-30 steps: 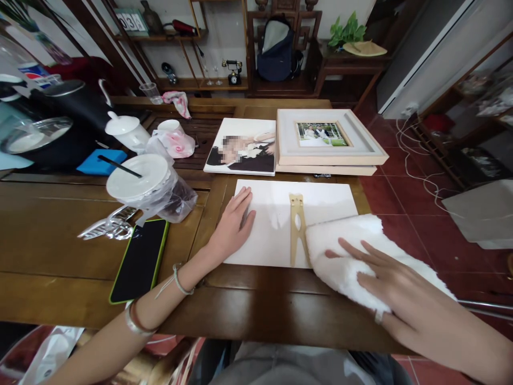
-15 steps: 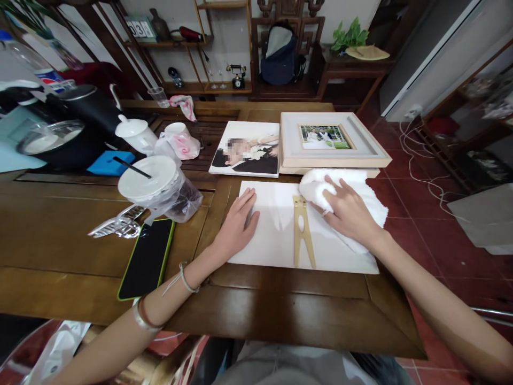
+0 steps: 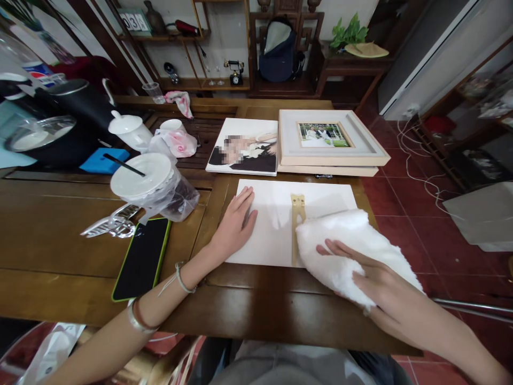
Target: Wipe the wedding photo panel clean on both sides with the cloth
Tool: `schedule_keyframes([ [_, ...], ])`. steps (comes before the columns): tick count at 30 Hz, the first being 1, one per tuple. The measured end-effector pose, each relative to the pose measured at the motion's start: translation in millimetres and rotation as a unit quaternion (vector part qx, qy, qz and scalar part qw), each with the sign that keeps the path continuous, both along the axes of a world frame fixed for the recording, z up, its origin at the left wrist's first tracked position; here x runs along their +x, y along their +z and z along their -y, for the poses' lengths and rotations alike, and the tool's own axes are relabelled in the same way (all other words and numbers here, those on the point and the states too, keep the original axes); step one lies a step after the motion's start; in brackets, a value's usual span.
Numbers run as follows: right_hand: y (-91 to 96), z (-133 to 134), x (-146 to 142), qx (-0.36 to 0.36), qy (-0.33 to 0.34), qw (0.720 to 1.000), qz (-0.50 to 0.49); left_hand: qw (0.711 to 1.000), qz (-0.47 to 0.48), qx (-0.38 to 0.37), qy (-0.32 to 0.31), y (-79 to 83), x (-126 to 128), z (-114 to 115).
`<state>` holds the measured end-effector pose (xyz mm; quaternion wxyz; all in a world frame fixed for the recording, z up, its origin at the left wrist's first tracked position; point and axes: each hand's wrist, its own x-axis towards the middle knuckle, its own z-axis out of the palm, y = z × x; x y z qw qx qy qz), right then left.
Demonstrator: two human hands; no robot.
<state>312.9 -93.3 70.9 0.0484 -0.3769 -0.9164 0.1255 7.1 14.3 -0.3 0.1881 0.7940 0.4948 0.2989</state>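
Note:
My left hand (image 3: pixel 235 223) lies flat on the left edge of a white board (image 3: pixel 270 214), fingers stretched out and holding nothing. A fluffy white cloth (image 3: pixel 340 227) bunches under my right hand (image 3: pixel 372 278), which grips it over the board's lower right corner. The cloth hangs past the board toward the table's right edge. Fixed to or lying on the board is a gold-coloured easel-like stand leg (image 3: pixel 297 214); its right part is hidden under the cloth.
Behind the board are a photo panel (image 3: pixel 244 147) and a framed photo (image 3: pixel 332 136) on a pale box-like frame. To the left stand a lidded cup with a black straw (image 3: pixel 144 179), a phone (image 3: pixel 142 259), silver scissors-like metal items (image 3: pixel 114 222), a blue box (image 3: pixel 105 160) and a white teapot (image 3: pixel 130 131).
My right hand has moved the cloth from the board's upper right down toward me, over its lower right corner. The cloth now covers part of the stand leg. My left hand stays put.

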Motion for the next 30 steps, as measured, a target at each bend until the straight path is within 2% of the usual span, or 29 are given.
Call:
schedule_keyframes([
  [3, 6.3, -0.3, 13.2, -0.023, -0.048, 0.999, 0.009, 1.000, -0.006, -0.001, 0.001, -0.5, -0.1, -0.1],
  [7, 4.9, -33.5, 10.2, -0.029, -0.135, 0.990, 0.024, 1.000, -0.005, -0.006, 0.006, -1.0, -0.6, 0.2],
  [12, -10.6, -91.0, -21.5, 0.078, -0.111, 0.991, 0.018, 1.000, 0.009, -0.012, 0.007, -0.9, -0.6, 0.2],
  [16, -21.8, -113.9, -38.4, 0.109, -0.061, 0.992, 0.017, 1.000, 0.010, -0.019, 0.007, -0.6, -0.6, 0.3],
  [20, -22.2, -102.9, -38.6, 0.089, -0.029, 0.996, -0.009, 1.000, 0.011, -0.016, 0.004, -0.6, -0.4, 0.5],
  [25, -15.1, -55.6, -40.6, 0.077, 0.032, 0.997, -0.004, 1.000, 0.007, -0.014, 0.003, -0.9, -0.2, -0.2],
  [30, -1.7, -15.7, -34.0, 0.015, 0.053, 0.998, -0.032, 1.000, 0.012, -0.001, -0.004, -1.0, -1.1, -0.5],
])
